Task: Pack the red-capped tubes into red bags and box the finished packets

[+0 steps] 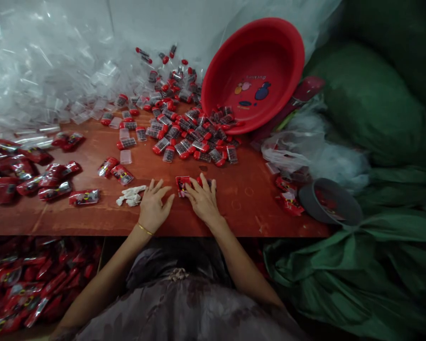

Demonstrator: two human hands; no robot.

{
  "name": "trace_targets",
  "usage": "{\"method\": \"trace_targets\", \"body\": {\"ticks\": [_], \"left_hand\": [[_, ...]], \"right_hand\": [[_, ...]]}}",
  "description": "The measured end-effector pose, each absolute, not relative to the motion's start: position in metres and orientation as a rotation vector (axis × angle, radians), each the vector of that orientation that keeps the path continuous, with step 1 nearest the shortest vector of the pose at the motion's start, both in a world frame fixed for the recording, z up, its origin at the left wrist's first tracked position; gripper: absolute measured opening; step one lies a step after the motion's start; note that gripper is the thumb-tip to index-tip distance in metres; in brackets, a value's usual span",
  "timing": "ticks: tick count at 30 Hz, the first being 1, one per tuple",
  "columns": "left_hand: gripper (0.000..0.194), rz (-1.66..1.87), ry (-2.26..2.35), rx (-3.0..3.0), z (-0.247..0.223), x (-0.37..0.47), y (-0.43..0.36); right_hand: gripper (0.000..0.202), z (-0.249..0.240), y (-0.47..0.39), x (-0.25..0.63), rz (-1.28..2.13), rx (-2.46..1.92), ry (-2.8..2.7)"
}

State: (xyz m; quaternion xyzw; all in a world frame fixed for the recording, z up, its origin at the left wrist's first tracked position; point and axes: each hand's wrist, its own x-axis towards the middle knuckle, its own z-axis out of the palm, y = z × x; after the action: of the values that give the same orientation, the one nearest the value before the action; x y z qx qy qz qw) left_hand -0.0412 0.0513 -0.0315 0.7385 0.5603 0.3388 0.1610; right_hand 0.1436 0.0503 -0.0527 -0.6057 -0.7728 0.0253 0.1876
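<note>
My left hand (155,207), a gold-coloured bangle on its wrist, hovers at or rests on the table with its fingers spread and nothing in them. Beside it lies a crumpled white piece (130,195), perhaps cloth or tissue. My right hand (205,201) is spread over a flat red printed packet (182,185), its fingertips touching the packet's right side. Under those fingers a small red-capped clear container (199,181) partly shows; the rest is hidden. Two filled red packets (122,174) lie left of my hands.
A pile of red-capped containers (193,135) spills from a tilted red basin (294,42). Clear plastic sleeves (39,71) heap at the back left. More filled packets (23,168) cover the table's left. A grey bowl (308,199) and green sacks (372,104) stand right.
</note>
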Motion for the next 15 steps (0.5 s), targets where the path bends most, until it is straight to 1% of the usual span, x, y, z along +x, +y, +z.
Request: {"method": "trace_targets", "body": {"ticks": [3,7,8,10,12,15], "left_hand": [[0.030,0.968,1.608,2.127,-0.031,-0.035,0.050],[0.040,1.015,1.593,2.004,-0.023,-0.024,0.052],[0.040,0.999,1.575,1.955,-0.020,-0.021,0.053],[0.034,0.944,1.521,1.831,-0.016,-0.016,0.056],[0.027,0.940,1.467,1.667,-0.013,-0.012,0.060],[0.024,1.074,1.394,1.392,-0.011,-0.007,0.065]], "right_hand": [[0.029,-0.057,0.047,0.144,0.039,-1.683,-2.127],[0.030,-0.053,0.040,0.139,-0.085,-1.650,-2.082],[0.030,-0.050,0.038,0.138,-0.123,-1.634,-2.073],[0.029,-0.046,0.034,0.135,-0.168,-1.585,-2.050],[0.031,-0.042,0.030,0.132,-0.133,-1.534,-1.994],[0.043,-0.037,0.027,0.129,0.114,-1.505,-1.757]]}}
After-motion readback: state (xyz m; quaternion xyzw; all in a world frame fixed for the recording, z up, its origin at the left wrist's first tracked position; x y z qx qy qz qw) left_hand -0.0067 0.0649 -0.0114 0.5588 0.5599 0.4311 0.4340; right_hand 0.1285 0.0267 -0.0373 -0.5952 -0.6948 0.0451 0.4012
